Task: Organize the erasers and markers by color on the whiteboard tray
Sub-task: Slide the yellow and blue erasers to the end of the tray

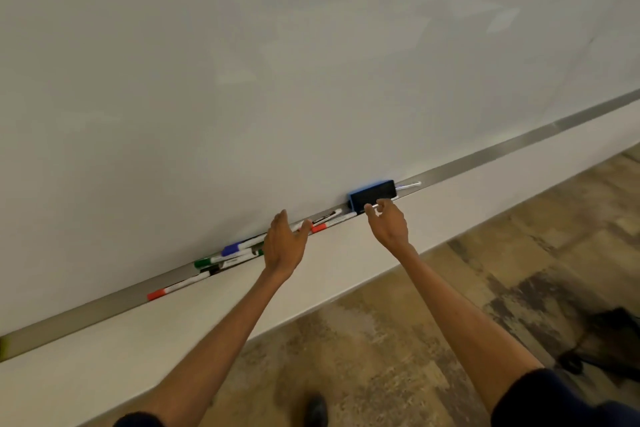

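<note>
Notably blue eraser, black felt

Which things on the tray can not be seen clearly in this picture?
- Markers under the left hand: head view, the hand hides them.
- Marker behind the eraser: only its white end shows.
- Right hand: fingertips at the eraser's edge, contact unclear.
- Marker labels: too small.

The left hand covers the middle of some markers, so their colors there cannot be seen. The right hand hides the front corner of the blue eraser. A white marker pokes out behind the eraser, its cap hidden. The tray runs off both picture edges. A dark thing on the floor is too blurry to name.
</note>
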Tool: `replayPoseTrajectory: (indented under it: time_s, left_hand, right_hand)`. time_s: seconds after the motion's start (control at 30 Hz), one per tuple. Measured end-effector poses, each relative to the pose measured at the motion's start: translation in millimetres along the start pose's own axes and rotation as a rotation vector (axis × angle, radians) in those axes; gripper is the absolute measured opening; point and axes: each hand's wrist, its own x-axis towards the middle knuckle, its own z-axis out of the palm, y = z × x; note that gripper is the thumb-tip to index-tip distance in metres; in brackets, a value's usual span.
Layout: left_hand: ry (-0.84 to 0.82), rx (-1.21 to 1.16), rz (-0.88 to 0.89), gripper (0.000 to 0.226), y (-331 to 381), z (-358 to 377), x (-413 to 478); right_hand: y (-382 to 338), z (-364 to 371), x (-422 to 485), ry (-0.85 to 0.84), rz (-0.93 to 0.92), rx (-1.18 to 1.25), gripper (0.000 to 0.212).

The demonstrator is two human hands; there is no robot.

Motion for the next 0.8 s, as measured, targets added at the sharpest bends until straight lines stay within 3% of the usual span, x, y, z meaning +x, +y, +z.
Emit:
replayPoseTrajectory:
  time_s: [0.17, 0.4, 0.8]
  left_hand:
    - [-0.064, 0.025, -0.024, 0.067, 32, 58, 39]
    - [-0.104, 0.010, -0.009, 0.036, 52, 123, 85]
    - [-0.124, -0.099, -0.103, 0.020, 75, 163, 117]
  right_hand:
    - [29, -11, 57, 0.014, 0.043, -0.010, 0.047]
    - [65, -14, 124, -0.047, 0.154, -0.091, 0.056]
    - [64, 3, 161, -0.146, 0.154, -0.099, 0.044]
